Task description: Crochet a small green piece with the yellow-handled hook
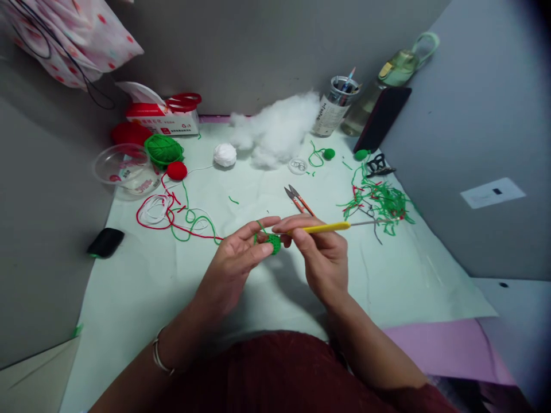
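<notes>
Between thumb and fingers, my left hand [236,255] pinches a small green crocheted piece [274,244]. Green yarn loops over a raised finger of that hand. My right hand [323,252] grips a crochet hook [329,228] by its yellow handle, with its metal shaft pointing right. The hook's left tip meets the green piece, partly hidden by the fingers. Just beyond my right hand lie orange-handled thread snips [299,199]. Red and green yarn strands [189,232] run over the table toward my left hand.
At the back left are a tissue box [172,123], a green yarn ball [164,150] and a clear plastic tub [138,178]. White stuffing [279,132], a pen cup [333,109] and a bottle [365,106] stand along the back. Yarn scraps [387,201] lie right; a black object [106,242] lies left.
</notes>
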Available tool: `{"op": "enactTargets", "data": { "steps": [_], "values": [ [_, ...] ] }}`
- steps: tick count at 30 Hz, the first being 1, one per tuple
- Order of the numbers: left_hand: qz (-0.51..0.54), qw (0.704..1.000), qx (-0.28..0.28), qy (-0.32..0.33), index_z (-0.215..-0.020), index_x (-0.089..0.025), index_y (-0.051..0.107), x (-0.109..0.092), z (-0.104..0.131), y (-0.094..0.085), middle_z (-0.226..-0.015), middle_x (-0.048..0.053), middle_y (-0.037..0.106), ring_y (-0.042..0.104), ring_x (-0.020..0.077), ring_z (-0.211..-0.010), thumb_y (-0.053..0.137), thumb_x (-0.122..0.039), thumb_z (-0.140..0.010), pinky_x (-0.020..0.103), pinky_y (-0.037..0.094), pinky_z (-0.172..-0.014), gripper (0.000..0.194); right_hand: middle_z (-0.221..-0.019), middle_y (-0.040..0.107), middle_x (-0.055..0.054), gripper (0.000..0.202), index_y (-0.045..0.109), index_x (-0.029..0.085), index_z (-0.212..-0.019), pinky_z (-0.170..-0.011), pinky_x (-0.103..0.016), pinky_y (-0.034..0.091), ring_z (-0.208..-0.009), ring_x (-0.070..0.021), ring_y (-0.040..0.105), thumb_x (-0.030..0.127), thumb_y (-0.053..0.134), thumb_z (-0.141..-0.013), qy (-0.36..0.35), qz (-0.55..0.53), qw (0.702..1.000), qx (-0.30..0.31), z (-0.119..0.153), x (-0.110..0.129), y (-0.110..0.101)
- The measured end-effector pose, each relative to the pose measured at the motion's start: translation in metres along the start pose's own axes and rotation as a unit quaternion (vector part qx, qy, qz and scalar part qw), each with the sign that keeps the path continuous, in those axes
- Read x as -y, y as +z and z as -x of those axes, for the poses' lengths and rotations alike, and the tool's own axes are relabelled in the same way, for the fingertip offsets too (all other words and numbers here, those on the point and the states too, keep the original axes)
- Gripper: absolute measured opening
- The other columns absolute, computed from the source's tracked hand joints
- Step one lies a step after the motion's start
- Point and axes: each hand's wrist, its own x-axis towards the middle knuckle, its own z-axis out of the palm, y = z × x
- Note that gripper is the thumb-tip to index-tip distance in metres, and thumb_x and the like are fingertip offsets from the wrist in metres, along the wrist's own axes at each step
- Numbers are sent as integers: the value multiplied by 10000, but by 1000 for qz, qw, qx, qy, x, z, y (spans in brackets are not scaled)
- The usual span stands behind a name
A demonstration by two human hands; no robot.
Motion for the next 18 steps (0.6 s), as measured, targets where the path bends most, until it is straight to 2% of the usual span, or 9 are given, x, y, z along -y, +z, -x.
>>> {"op": "enactTargets", "data": {
  "steps": [2,5,7,9,11,13,15,18],
  "values": [
    [-28,999,-15,26,-1210,-225,803,3,0,2,-908,23,725,653,163,-909,870,-242,-807,294,496,-911,409,-917,791,-15,181,816,285,-1028,-690,-297,596,-772,-143,702,242,640,-1029,-19,40,999,10,1,0,2],
    [-15,998,-40,44,-1237,-236,789,7,0,4,-882,5,721,654,145,-893,897,-230,-784,264,504,-898,466,-990,808,-31,251,805,308,-1135,-739,-322,617,-853,-165,726,155,657,-1003,-114,147,982,22,6,-3,4],
    [26,999,-37,17,-1235,-227,788,6,0,5,-864,-9,716,610,90,-749,895,-211,-777,221,510,-836,470,-1058,812,-55,324,796,312,-1190,-767,-348,624,-900,-187,730,107,695,-960,-198,236,951,26,9,-5,4],
    [71,997,-20,-35,-1193,-190,806,4,-1,4,-761,-45,651,446,27,-551,888,-218,-785,201,520,-794,417,-1075,815,-63,352,792,315,-1207,-756,-361,625,-903,-201,735,93,696,-950,-231,262,937,17,10,-6,2],
    [101,992,-8,-70,-1132,-152,825,0,-2,3,-616,-99,495,277,12,-472,876,-223,-797,215,541,-830,346,-1004,815,-50,288,801,310,-1162,-734,-365,618,-865,-201,736,128,674,-978,-184,209,960,-8,9,-3,-1],
    [107,992,-14,-62,-1100,-155,835,-3,-2,2,-572,-116,413,251,20,-468,860,-207,-806,241,547,-883,300,-910,795,-32,194,811,298,-1082,-668,-349,597,-763,-182,707,214,649,-1016,-92,111,989,-31,5,0,-2],
    [78,996,-30,-24,-1099,-193,839,-3,-2,2,-636,-83,522,356,36,-513,852,-187,-805,240,534,-876,295,-887,776,-29,173,818,285,-1015,-613,-325,571,-700,-162,666,299,646,-1027,-27,36,999,-20,2,2,-2],
    [-3,1000,-18,26,-1137,-249,835,2,-1,2,-871,-4,705,596,106,-764,861,-212,-809,251,507,-870,331,-902,777,-34,147,827,268,-965,-655,-314,575,-747,-157,671,310,691,-999,-1,26,1000,8,1,0,-1]
  ]
}}
